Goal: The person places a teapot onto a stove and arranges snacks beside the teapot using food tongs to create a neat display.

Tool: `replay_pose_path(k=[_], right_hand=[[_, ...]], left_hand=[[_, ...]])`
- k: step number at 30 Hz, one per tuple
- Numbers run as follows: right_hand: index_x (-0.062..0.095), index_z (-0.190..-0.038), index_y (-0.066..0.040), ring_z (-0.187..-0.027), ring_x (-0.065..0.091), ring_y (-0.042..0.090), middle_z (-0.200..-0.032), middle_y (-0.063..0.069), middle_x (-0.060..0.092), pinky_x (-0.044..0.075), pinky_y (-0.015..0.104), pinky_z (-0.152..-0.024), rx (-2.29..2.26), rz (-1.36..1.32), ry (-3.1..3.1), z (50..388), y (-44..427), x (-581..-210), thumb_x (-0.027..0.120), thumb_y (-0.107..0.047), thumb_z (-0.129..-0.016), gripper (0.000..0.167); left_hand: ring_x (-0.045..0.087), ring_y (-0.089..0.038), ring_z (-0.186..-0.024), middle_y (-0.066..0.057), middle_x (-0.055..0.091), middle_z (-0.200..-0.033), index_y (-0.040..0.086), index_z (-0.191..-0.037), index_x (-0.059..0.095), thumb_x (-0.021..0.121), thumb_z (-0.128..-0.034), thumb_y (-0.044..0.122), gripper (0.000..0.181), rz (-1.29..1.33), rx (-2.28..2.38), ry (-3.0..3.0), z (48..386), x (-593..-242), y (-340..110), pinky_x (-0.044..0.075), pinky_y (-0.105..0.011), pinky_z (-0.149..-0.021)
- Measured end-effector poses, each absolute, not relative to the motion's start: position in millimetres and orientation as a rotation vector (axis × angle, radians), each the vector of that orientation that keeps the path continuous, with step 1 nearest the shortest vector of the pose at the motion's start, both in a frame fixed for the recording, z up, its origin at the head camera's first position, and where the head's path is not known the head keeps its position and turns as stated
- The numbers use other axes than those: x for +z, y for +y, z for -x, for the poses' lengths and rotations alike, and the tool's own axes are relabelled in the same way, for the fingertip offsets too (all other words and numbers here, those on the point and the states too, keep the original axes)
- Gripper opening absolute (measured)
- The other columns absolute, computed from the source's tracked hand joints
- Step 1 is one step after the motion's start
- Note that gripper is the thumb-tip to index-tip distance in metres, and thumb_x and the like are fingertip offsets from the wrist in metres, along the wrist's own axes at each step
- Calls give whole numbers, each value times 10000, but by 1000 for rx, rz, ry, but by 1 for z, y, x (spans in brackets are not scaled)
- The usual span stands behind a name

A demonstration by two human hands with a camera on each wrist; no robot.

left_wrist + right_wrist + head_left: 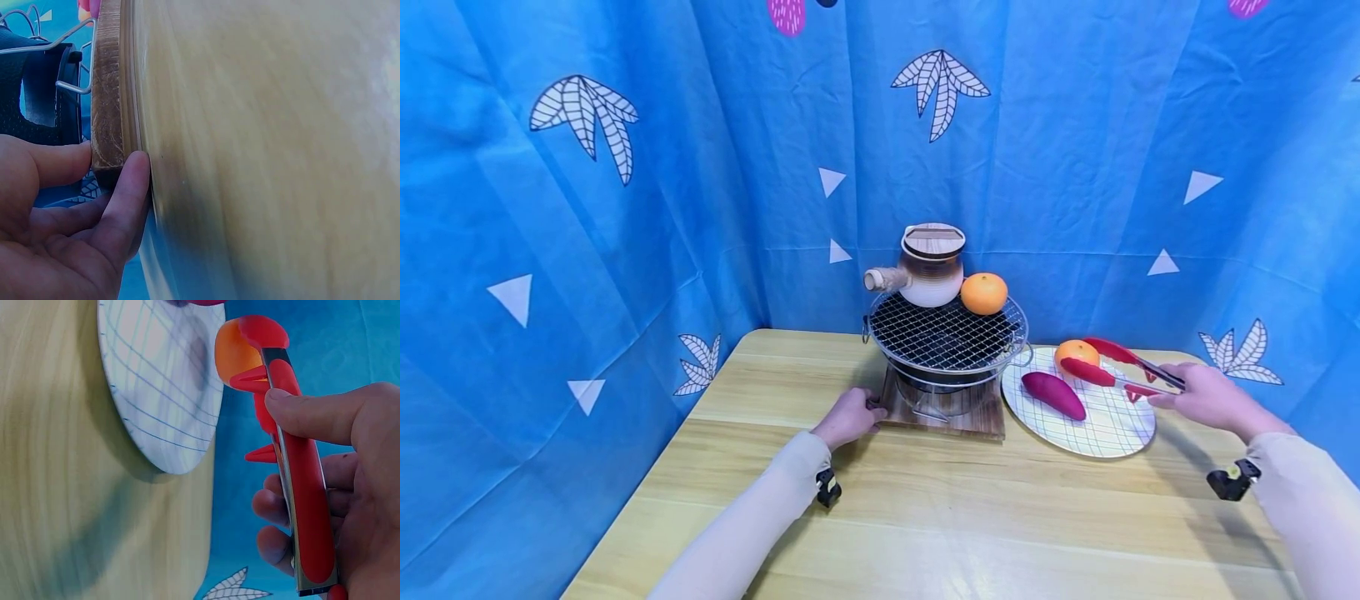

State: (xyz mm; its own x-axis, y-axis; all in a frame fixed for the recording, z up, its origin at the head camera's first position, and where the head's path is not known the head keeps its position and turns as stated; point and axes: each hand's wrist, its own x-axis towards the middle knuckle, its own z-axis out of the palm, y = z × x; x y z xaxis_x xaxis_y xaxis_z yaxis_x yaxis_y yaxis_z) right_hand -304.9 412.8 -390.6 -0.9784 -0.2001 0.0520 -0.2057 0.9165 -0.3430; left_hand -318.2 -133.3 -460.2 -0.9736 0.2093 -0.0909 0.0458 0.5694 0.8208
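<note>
My left hand (850, 417) pinches the left front corner of the dark wooden board (958, 427) under the round grill (947, 333); in the left wrist view, thumb and fingers (128, 200) lie on either side of the board's edge (106, 94). My right hand (1210, 396) grips red-tipped metal tongs (300, 487). Their red tips are around an orange (1077, 357) at the back of the white checked plate (1120, 429); whether the orange touches the plate cannot be told. A purple sweet potato (1054, 396) lies on the plate's left part.
A clay pot (932, 279) with a wooden lid and a side handle pointing left stands at the back of the grill, beside another orange (984, 293). Blue patterned curtain (1045, 167) hangs behind and left of the wooden table (962, 525).
</note>
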Motion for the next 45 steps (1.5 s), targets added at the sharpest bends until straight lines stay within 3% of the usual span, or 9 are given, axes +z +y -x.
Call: replay_pose_path(k=[8, 13, 16, 20, 25, 30, 35, 41, 45], right_hand=[[409, -1435, 141, -913, 562, 367, -1284, 443, 510, 479, 342, -636, 538, -287, -3083, 295, 412, -372, 773, -446, -858, 900], [381, -1437, 165, -716, 535, 404, -1387, 505, 358, 449, 349, -570, 534, -282, -3083, 289, 406, -357, 750, -432, -882, 895], [382, -1438, 163, -1004, 549, 572, -1407, 515, 308, 454, 386, -580, 537, -291, -3080, 285, 402, -348, 750, -425, -886, 886], [385, -1448, 143, -1287, 272, 690, -1415, 515, 296, 523, 577, -736, 521, -294, -3080, 280, 397, -339, 755, -439, -880, 894], [392, -1453, 129, -957, 557, 479, -1404, 493, 335, 517, 419, -584, 510, -306, -3060, 275, 391, -332, 755, -418, -885, 869], [403, -1459, 109, -655, 505, 233, -1389, 470, 377, 380, 290, -458, 484, -353, -3019, 271, 385, -322, 747, -407, -895, 838], [399, -1472, 89, -643, 503, 206, -1398, 446, 390, 403, 289, -461, 465, -360, -2998, 268, 380, -311, 746, -427, -893, 850], [429, -1438, 113, -923, 545, 370, -1288, 411, 490, 470, 300, -536, 423, -368, -2953, 262, 378, -302, 789, -402, -861, 853], [441, -1430, 113, -921, 533, 368, -1276, 405, 502, 462, 298, -523, 400, -375, -2935, 260, 375, -297, 789, -400, -863, 840]], left_hand=[[721, -220, -752, -177, 685, -992, -134, -1293, 546, 655, -959, 79, 410, -213, 1358, 2619, 319, -461, -133, 606, -317, -718], [720, -210, -748, -186, 688, -1002, -138, -1319, 528, 657, -960, 86, 443, -214, 1355, 2621, 319, -461, -134, 607, -326, -734], [717, -199, -746, -187, 690, -1021, -135, -1344, 512, 662, -960, 98, 474, -215, 1344, 2631, 320, -463, -135, 606, -329, -750], [715, -190, -738, -175, 690, -1009, -129, -1342, 519, 661, -961, 101, 467, -221, 1341, 2639, 320, -465, -135, 605, -322, -748], [712, -191, -730, -153, 685, -969, -116, -1260, 576, 659, -961, 94, 374, -227, 1351, 2639, 318, -465, -134, 598, -307, -709], [717, -194, -737, -155, 687, -977, -110, -1229, 590, 658, -963, 97, 345, -226, 1343, 2649, 319, -464, -134, 595, -306, -706], [728, -208, -750, -188, 690, -1031, -125, -1273, 564, 657, -963, 98, 393, -222, 1347, 2662, 320, -460, -134, 603, -314, -731], [728, -211, -749, -255, 673, -1129, -145, -1330, 515, 657, -965, 105, 464, -229, 1352, 2651, 319, -461, -134, 602, -317, -734], [724, -199, -742, -286, 650, -1200, -148, -1367, 481, 660, -966, 115, 512, -216, 1330, 2663, 317, -462, -135, 596, -311, -733]])
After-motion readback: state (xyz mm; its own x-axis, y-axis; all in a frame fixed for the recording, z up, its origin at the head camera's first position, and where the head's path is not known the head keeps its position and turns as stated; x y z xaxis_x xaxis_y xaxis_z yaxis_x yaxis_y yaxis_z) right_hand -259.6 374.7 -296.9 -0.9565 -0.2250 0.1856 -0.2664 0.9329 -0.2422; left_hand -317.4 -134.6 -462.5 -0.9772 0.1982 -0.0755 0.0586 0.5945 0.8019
